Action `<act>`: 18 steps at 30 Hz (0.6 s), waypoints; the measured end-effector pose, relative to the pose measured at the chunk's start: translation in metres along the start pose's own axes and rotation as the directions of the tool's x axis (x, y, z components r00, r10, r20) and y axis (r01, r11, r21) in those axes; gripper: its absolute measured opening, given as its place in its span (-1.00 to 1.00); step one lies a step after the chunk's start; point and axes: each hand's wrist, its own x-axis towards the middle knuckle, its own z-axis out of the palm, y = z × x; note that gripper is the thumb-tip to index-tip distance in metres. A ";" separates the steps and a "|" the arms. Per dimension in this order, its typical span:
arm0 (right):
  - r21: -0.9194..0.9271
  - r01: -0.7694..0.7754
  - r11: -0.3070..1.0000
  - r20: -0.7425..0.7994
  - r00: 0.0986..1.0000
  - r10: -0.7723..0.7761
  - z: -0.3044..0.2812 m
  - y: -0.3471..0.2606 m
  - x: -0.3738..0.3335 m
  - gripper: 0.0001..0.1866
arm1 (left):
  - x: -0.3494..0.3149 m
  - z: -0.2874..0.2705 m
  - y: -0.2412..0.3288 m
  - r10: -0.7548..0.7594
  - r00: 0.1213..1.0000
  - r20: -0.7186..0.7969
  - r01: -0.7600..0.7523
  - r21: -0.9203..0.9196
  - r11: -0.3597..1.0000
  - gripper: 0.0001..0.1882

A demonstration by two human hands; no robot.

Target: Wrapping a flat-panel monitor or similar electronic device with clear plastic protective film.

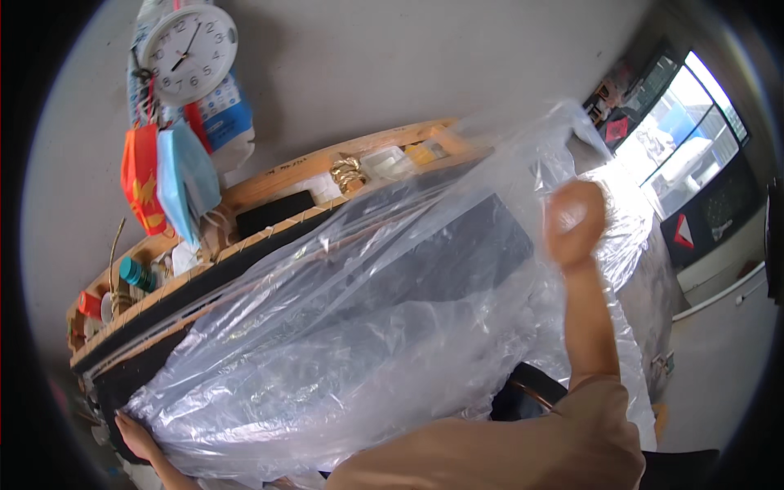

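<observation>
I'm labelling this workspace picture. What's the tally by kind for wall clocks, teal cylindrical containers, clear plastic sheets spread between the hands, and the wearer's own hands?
Wall clock: 1
Teal cylindrical container: 1
Clear plastic sheet: 1
Own hands, left hand plus right hand: 2
Total: 5

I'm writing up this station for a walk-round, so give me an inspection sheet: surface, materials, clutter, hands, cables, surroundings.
Surface: dark surface, largely covered
Job's things: clear plastic sheet, spread and wrinkled
Clutter: teal container and gold coil in wooden tray
Hands: left hand at the sheet's left end; right hand raised, blurred; both grips unclear
Cables: nothing seen
Surroundings: clock, orange mask, blue mask hanging; window at right
</observation>
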 end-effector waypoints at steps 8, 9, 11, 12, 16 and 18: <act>-0.626 -0.171 0.761 0.640 0.444 0.627 -0.026 0.001 -0.189 -0.57 | 0.011 0.008 -0.005 0.021 0.999 0.045 -0.022 0.033 0.999 -0.48; -0.714 -0.175 0.678 0.687 0.013 0.726 -0.046 0.012 -0.211 -0.60 | 0.023 0.009 -0.023 0.075 0.997 -0.008 -0.074 0.053 0.996 -0.48; -0.819 -0.106 0.563 0.547 -0.436 0.714 -0.068 0.019 -0.220 -0.64 | -0.015 -0.021 0.058 0.052 0.988 -0.146 -0.019 0.221 0.975 -0.52; -0.735 -0.369 0.568 0.643 -0.116 0.757 -0.049 0.018 -0.204 -0.65 | -0.018 -0.025 0.060 0.043 0.988 -0.148 -0.010 0.216 0.976 -0.50; -0.152 -0.571 0.807 0.576 0.612 0.542 0.055 -0.007 -0.107 -0.57 | -0.013 -0.019 0.026 0.007 0.980 -0.201 0.046 0.261 0.964 -0.54; -0.255 -0.611 0.749 0.566 0.534 0.628 0.062 0.032 -0.141 -0.53 | -0.012 -0.007 0.036 0.058 0.969 -0.242 -0.014 0.178 0.984 -0.56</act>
